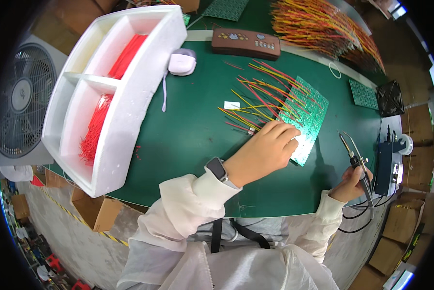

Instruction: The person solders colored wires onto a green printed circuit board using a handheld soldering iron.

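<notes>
Glossy green circuit board (307,116) bristling with red and yellow wires (260,92) near the tabletop's right edge, left hand (265,150) pressing fingers on it, right hand (350,183) gripping soldering iron (354,157)

Bright, even overhead light fills the green table (188,130), shadows soft, focus sharp, edges bowed and black at the corners.

Single head-worn fisheye view — steeply downward, close over the green worktable (188,130) — edges bent toward the rim.
</notes>
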The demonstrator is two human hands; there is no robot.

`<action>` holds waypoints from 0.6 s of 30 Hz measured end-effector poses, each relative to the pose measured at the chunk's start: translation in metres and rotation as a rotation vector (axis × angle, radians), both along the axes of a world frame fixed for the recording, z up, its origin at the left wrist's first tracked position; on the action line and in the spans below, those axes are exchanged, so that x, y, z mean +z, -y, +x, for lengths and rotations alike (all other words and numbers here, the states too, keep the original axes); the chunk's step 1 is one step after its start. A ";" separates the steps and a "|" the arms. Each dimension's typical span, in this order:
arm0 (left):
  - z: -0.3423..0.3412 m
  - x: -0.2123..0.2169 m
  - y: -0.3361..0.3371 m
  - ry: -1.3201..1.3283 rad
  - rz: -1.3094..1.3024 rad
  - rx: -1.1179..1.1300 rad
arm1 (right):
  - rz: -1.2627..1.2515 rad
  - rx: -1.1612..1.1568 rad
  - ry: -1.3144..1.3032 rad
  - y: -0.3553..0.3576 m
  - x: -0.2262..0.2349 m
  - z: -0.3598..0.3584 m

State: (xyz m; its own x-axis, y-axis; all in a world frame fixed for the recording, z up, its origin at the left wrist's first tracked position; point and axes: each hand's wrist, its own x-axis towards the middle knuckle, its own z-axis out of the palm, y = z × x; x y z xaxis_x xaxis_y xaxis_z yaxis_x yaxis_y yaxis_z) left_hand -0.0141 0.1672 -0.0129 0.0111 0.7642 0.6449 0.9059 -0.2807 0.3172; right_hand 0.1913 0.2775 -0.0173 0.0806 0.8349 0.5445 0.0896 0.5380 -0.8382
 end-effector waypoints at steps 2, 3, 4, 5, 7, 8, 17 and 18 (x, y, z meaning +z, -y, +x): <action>0.007 0.000 0.000 -0.004 -0.029 0.033 | 0.013 -0.006 0.016 -0.002 0.003 -0.004; 0.011 0.001 0.001 -0.046 -0.014 0.064 | -0.002 -0.019 0.039 -0.004 0.004 -0.005; 0.015 0.001 0.006 -0.054 -0.005 0.077 | -0.023 -0.027 0.059 -0.004 0.002 -0.007; 0.020 0.002 0.010 -0.053 -0.042 0.108 | -0.030 -0.007 0.054 -0.004 0.000 -0.009; 0.030 0.002 0.018 -0.044 -0.086 0.154 | -0.029 0.000 0.064 -0.002 -0.002 -0.009; 0.034 0.004 0.024 -0.057 -0.076 0.174 | -0.039 0.002 0.073 0.000 -0.002 -0.010; -0.042 0.096 0.059 -0.060 0.005 0.238 | -0.022 0.028 0.119 0.003 0.000 -0.002; -0.070 0.108 0.059 -0.067 -0.003 0.401 | -0.013 0.010 0.128 0.001 -0.003 0.002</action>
State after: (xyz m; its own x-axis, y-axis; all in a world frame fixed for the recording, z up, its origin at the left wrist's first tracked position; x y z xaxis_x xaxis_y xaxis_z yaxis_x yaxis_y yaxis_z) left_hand -0.0845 0.1081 0.0953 -0.2464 0.7184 0.6505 0.9621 0.1001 0.2538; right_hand 0.1937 0.2765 -0.0207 0.0030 0.8424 0.5389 0.1909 0.5285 -0.8272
